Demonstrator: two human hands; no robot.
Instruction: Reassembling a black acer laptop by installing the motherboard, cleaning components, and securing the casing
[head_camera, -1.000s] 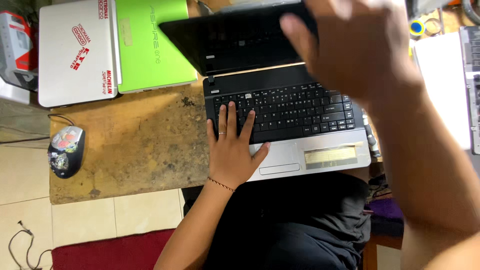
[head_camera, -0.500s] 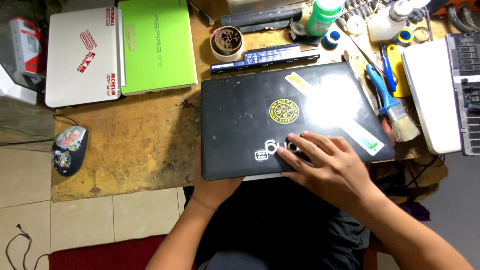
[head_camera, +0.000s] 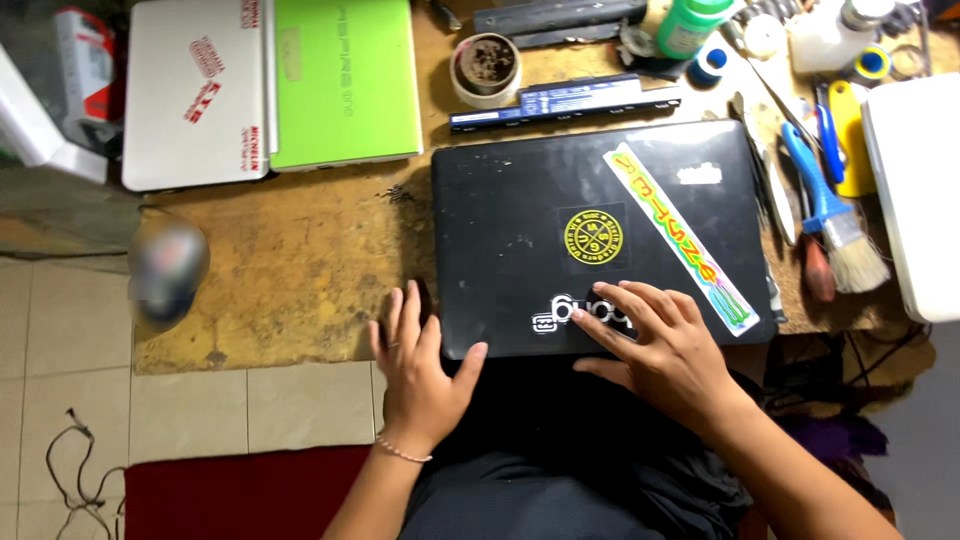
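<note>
Item: black laptop (head_camera: 600, 240), lid closed, lying flat on the worn wooden bench (head_camera: 290, 270) with its near edge level with the bench edge, directly in front of you.

Hands: your right hand (head_camera: 665, 350) rests open, fingers spread flat on the lid near its front edge; this reads as pressing the lid down or steadying it. Your left hand (head_camera: 420, 365) lies open at the front left corner, thumb touching the lid edge, fingers on the bench beside it, as if bracing the corner. Neither hand grasps anything.

Condition of item: glossy black lid, dusty and smudged. A round yellow sticker (head_camera: 594, 236) sits near the middle, a long green-and-yellow strip sticker (head_camera: 685, 240) runs diagonally to the right, and a small pale patch shows near the far right corner.

Surroundings: a battery bar (head_camera: 565, 102) lies just beyond the far edge. A white laptop (head_camera: 195, 92) and a green laptop (head_camera: 342, 82) lie closed, side by side, far left. A mouse (head_camera: 165, 268) sits at the bench's left edge, blurred. A brush (head_camera: 840, 225) and other tools lie to the right.
</note>
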